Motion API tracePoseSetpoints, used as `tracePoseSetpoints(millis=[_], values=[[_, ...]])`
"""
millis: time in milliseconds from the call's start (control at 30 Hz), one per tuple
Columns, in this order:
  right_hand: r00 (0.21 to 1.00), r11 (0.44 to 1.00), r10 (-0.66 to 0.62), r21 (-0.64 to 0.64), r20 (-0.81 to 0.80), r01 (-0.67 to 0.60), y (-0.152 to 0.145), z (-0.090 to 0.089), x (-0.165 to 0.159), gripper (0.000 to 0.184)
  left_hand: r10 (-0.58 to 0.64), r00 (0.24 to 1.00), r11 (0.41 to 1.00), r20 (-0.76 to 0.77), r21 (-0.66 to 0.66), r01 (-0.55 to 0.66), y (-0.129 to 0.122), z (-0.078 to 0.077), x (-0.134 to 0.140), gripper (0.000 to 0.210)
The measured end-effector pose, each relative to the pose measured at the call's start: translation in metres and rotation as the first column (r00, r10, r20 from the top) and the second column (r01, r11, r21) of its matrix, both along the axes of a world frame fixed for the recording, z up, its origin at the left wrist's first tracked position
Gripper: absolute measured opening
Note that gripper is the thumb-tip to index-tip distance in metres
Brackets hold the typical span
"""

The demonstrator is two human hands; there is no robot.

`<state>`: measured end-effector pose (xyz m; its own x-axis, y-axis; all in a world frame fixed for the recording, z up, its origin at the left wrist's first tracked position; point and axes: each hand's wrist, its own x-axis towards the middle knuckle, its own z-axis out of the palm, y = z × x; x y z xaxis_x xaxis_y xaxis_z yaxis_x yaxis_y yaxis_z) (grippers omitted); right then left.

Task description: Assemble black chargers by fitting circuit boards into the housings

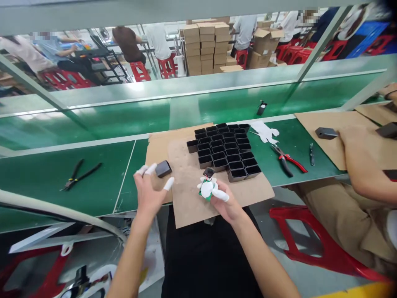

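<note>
In my right hand [226,200] is a small green circuit board [207,189] with a round white part on top. A small black square piece [209,172] joins it by red wires. White finger cots cover several of my fingertips. My left hand [151,188] has its thumb and fingers spread around a single black plastic case [163,169] lying on the cardboard; whether the fingertips touch it I cannot tell. Rows of open-topped black cases [219,145] stand close together just beyond my right hand.
Cardboard sheets [192,207] cover the bench in front of me. Black-handled pliers [81,176] lie left; red-handled pliers [288,160], a small cutter [312,155] and a white glove [265,131] lie right. A small black object [262,108] sits on the green belt. A co-worker's arm [361,161] reaches in at right.
</note>
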<state>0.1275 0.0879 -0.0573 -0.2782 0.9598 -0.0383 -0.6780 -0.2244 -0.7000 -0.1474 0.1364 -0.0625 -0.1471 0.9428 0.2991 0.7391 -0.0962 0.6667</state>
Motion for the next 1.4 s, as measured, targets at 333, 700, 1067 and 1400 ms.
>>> tracePoseSetpoints(millis=[333,700,1067,1400], values=[[0.996,0.998,-0.038,0.048,0.075,0.034,0.008,-0.016,-0.007,0.056,-0.185,0.876,0.962,0.446,-0.102,0.255,0.003,0.005,-0.014,0.07],[0.983,0.937,-0.129,0.342,0.133,0.076,-0.032,0.039,0.004,0.063,-0.261,0.525,0.914,0.81,0.033,0.404,-0.119,0.051,0.035,0.076],[0.97,0.847,-0.088,0.53,0.228,-0.047,-0.04,0.089,-0.006,0.057,-0.438,0.557,0.851,0.706,0.126,0.51,-0.126,0.062,0.041,0.078],[0.912,0.799,-0.169,0.594,0.374,-0.096,-0.04,0.09,0.002,0.064,-0.468,0.609,0.838,0.641,0.103,0.536,-0.129,0.067,0.043,0.073]])
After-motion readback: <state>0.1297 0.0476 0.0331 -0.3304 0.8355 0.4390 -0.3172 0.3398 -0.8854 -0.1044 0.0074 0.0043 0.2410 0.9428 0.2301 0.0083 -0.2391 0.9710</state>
